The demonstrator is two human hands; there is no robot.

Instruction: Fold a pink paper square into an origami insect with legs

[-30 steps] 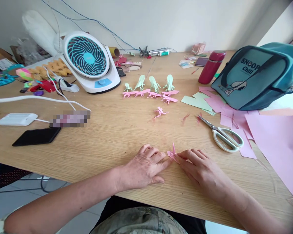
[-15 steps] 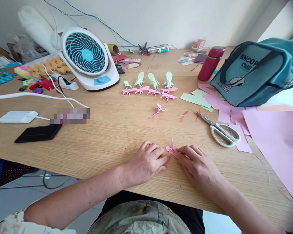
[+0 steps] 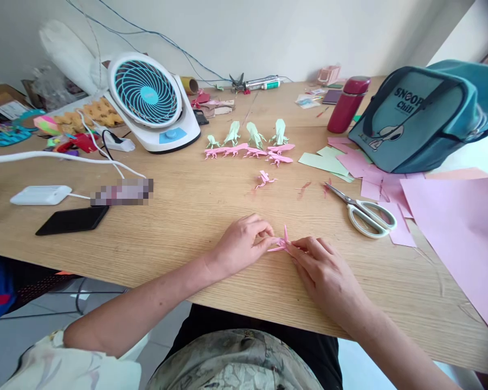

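Head view: the right hand (image 3: 323,271) pinches the near right part of a small folded pink paper (image 3: 282,245) between thumb and fingertips, its other fingers curled in behind. Opposite, the left hand (image 3: 244,244) closes thumb and forefinger on the paper's left side — a fine pinch, though fingertips hide the exact crease. The paper sits between the two hands, just above or on the table (image 3: 195,216), one narrow point standing up, another running out to the left.

To work it well, I'd let the right hand anchor the layers while the left shapes only one flap, pressing lightly; paper this narrow would likely buckle or tear under a hard pull. Bracing both wrists near the tabletop should steady the creases.

Beyond the fingertips, a lone pink paper figure (image 3: 264,179) could serve as a reference for angles. Scissors (image 3: 368,216) lie off to the right — well clear of both hands.
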